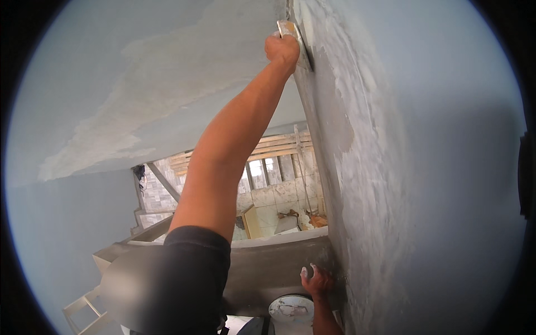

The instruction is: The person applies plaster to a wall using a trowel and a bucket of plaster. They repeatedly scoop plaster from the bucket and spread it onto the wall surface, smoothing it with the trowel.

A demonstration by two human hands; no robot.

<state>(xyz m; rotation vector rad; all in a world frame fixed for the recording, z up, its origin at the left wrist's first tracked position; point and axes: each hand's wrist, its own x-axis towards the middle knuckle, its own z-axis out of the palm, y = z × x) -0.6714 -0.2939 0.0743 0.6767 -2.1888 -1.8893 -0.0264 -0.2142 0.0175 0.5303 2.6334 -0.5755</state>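
My left arm stretches far up across the view. At its end my left hand (283, 51) is closed round a plastering trowel (302, 49), whose flat blade lies edge-on along the right-hand wall (371, 145) near the corner. Wet grey and whitish filler coats that wall in a long streaky band. Low down, my right hand (318, 281) rests by the grey ledge (262, 268) close to the same wall. Its thumb and a finger stand apart, with white smears on the tips; I see nothing in it. Just below is a round white bucket or lid (291, 308), smeared with filler.
Beyond the ledge, the space drops to a tiled floor (268, 215) with debris (296, 220) and a leaning pole (301, 167). Wooden planks (273, 148) lie farther back. A pale ladder (86, 308) stands at lower left. Patchy filler covers the upper left surface (151, 72).
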